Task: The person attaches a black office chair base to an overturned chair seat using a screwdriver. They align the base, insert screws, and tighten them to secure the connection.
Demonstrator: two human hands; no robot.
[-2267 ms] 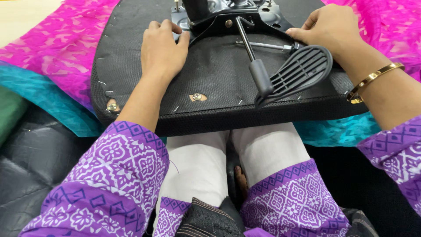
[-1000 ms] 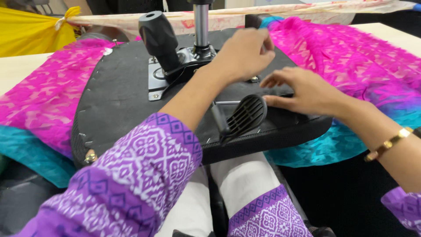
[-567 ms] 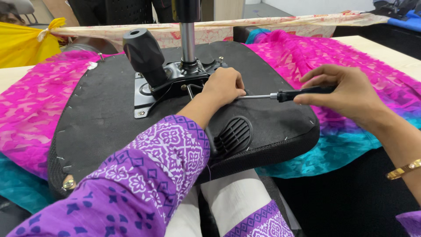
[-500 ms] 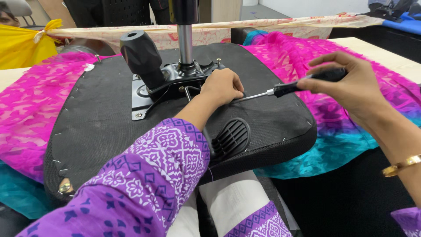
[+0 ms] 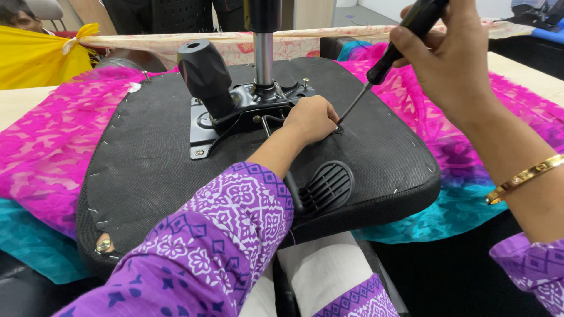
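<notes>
An upturned office-chair seat, a black fabric-covered pad [image 5: 147, 176] with staples along its edge, fills the middle of the frame, lying underside up on pink and turquoise patterned cloth [image 5: 41, 152]. At upper centre a black metal mechanism plate [image 5: 235, 114] sits against the pad, with a chrome gas-lift column [image 5: 264, 56] rising from it toward the top edge and a thick black knob-ended lever [image 5: 205, 73] leaning to its left.

The left hand [image 5: 311, 117], coming up from the lower centre in a purple-and-white printed sleeve [image 5: 217, 240], is curled closed and rests on the pad just right of the plate, fingers tucked around the spot where the tool meets the seat; what it pinches, if anything, cannot be told. The right hand [image 5: 446, 58], at upper right, is wrapped firmly around the black handle of a long slim screwdriver [image 5: 376, 73], whose shaft slants down and left so the tip lands beside the left hand's knuckles. A gold bangle [image 5: 526, 176] shows on that wrist at the right edge.

As a judgement, the work is at a fastener on the plate's right side. A screw is visible at the plate's lower left corner [image 5: 200, 152]; whether it is tight cannot be told. The plate lies flat on the pad, so detaching or securing looks unfinished. A ribbed black paddle lever [image 5: 326, 188] lies lower centre.
</notes>
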